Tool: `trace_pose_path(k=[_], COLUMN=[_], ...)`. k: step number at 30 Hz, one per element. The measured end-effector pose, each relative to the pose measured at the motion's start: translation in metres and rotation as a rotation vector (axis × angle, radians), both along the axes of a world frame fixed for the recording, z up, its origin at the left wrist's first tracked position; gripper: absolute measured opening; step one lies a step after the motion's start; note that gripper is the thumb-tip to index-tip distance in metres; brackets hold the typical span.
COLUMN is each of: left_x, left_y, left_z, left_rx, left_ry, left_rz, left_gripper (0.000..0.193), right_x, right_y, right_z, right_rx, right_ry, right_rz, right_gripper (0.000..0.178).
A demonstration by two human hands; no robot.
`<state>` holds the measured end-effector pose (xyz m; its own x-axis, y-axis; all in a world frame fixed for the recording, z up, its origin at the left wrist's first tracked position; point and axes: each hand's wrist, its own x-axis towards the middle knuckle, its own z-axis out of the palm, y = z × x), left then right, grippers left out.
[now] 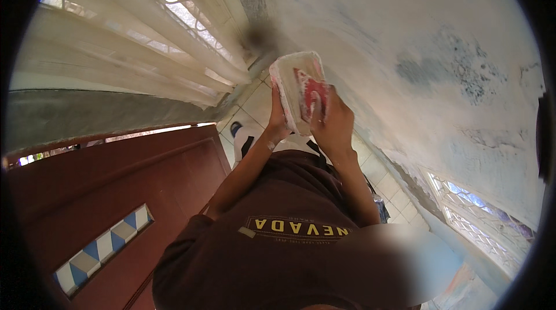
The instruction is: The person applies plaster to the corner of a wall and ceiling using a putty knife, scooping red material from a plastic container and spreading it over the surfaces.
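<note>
Near the upper centre of the frame, a shallow white tub [292,72] with rounded corners and a paint-smeared, chalky rim is held up against the pale wall [405,26]. Its left edge and underside are gripped by the left hand [278,120], fingers wrapped behind it. A red, soft-looking pad [313,94], streaked with white, is pressed into the tub by the right hand [335,124], which is closed around it. The wall is seen as rough plaster, mottled with grey-blue patches and flaking towards the right of the frame. At the upper left, cream curtains [116,49] are gathered in long soft folds over a patterned window grille. A dark red-brown wooden door [116,194] with a slanted panel of blue and white diamond tiles fills the lower left. Pale square floor tiles [255,104] are visible below the hands, and a brown fabric shirt [278,211] occupies the lower centre.
</note>
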<state>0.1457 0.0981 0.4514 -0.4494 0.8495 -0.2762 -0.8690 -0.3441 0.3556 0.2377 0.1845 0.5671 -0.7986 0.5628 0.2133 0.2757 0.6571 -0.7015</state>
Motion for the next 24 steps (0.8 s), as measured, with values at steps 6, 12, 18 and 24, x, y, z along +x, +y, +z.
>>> trace_pose_path(k=[6,12,18,24], left_x=[-0.017,-0.048,-0.093,-0.116], left_y=[-0.014,-0.037,-0.07,-0.093], left_z=[-0.015,-0.013,-0.022,-0.024], left_rx=[-0.074,-0.063,-0.089,-0.07], left_ry=[0.154,0.048,0.092,0.115], left_rz=[-0.124,-0.065,-0.197,-0.237], left_gripper=[0.077,0.076,0.077,0.078], right_x=[-0.012,-0.044,-0.07,-0.092], right_y=[-0.012,-0.033,-0.069,-0.106], right_z=[-0.024,-0.007,-0.025,-0.032], right_rx=[0.056,-0.054,-0.028,-0.069], right_ry=[-0.016,0.191,0.101,0.077], right_rz=[-0.005,-0.122,-0.138,-0.227], right_gripper=[0.017,0.012,0.016,0.014])
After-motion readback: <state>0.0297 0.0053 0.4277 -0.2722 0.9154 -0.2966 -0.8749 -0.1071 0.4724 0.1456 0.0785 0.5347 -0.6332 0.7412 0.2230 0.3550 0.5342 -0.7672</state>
